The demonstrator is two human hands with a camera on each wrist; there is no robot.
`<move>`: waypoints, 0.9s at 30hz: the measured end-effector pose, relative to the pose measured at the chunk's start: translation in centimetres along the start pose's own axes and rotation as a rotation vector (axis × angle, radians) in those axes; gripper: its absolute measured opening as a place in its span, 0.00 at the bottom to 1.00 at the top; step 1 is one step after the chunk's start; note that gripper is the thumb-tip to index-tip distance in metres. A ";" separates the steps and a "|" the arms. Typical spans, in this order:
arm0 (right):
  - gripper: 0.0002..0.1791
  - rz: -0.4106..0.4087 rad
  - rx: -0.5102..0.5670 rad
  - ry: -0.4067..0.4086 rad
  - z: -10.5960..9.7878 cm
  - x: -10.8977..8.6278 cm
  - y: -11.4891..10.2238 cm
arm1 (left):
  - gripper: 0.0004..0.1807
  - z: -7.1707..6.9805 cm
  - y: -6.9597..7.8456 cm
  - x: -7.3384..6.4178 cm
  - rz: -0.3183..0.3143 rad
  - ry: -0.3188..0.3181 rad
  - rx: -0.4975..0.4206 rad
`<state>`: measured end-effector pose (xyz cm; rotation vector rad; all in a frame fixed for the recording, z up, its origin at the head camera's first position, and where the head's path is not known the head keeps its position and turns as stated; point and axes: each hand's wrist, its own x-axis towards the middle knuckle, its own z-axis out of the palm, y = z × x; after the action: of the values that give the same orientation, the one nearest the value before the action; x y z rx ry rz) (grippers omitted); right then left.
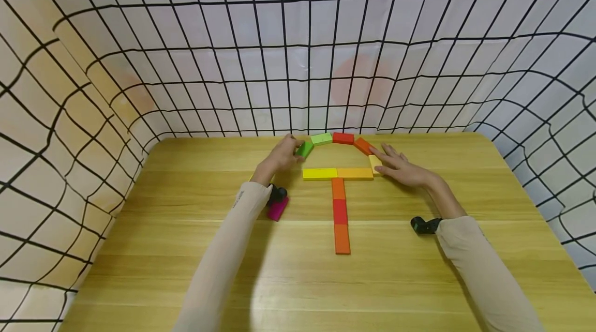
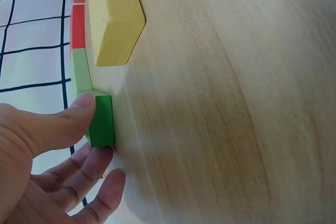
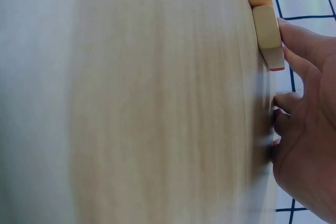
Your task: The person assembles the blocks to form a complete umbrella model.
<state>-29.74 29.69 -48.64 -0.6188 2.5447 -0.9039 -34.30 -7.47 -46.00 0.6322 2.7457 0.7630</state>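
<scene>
Between thumb and fingers, my left hand [image 1: 281,153] pinches a green block [image 2: 105,121] at the left end of an arch of blocks. Up from it the arch continues with a light green block [image 1: 322,139], a red block [image 1: 343,138] and an orange block [image 1: 363,146]. A pale yellow block [image 3: 269,30] ends it on the right. My right hand [image 1: 402,167] lies beside that end, its fingers extended, fingertips at the pale yellow and orange blocks. Under the arch runs a row of a yellow block [image 1: 319,174] and a yellow-orange block [image 1: 355,174].
A stem of orange and red blocks [image 1: 340,212] runs from the row toward the near side of the wooden table [image 1: 396,280]. Beside my left wrist lies a magenta block [image 1: 278,209]. Behind the arch stands a white backdrop with black grid lines [image 1: 321,63].
</scene>
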 end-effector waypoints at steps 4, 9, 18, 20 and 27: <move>0.38 -0.029 0.034 0.014 0.1 -0.1 0.0 | 0.16 0.0 0.0 0.0 0.000 0.000 0.019; 0.38 -0.053 0.064 0.017 0.1 -0.2 0.2 | 0.17 0.1 -0.1 0.0 0.008 0.002 0.018; 0.38 -0.031 0.053 0.008 0.1 -0.1 -0.2 | 0.33 -0.8 -0.9 -1.4 -0.003 0.004 -0.087; 0.38 -0.028 0.052 0.010 0.1 -0.1 -0.2 | 0.32 -1.3 -1.3 -2.2 0.017 0.012 -0.076; 0.38 -0.021 0.054 0.006 0.1 -0.2 -0.2 | 0.27 -2.5 -2.7 -6.6 0.140 0.012 -0.088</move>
<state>-29.45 29.61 -48.57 -0.6284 2.5150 -0.9791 -30.15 -13.66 -44.68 0.8102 2.6830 0.9154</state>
